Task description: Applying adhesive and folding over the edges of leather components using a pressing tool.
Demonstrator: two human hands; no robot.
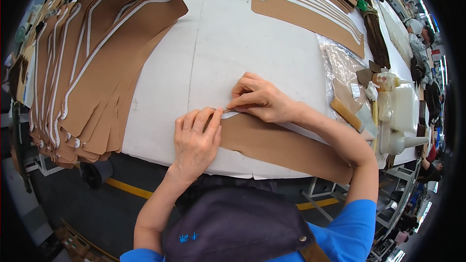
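Observation:
A long brown leather-like panel point(272, 145) lies along the near edge of the white table, with a white strip point(303, 130) along its far edge. My left hand point(196, 136) rests over the panel's left end, its fingers stretched forward and the fingertips pressing at the edge. Close beside them, my right hand point(262, 98) is closed in a pinch on the panel's far edge, by the curved end of the white strip. What lies exactly between the right fingertips is mostly hidden. My right forearm crosses above the panel's right part.
Fanned brown panels with white strips point(109, 53) are piled at the left. More panels point(310, 17) lie at the far right. Right of my hands are a plastic bag point(340, 68), a wooden-handled scraper point(347, 115) and nozzle bottles point(405, 142). The table's edge point(252, 176) runs just before me.

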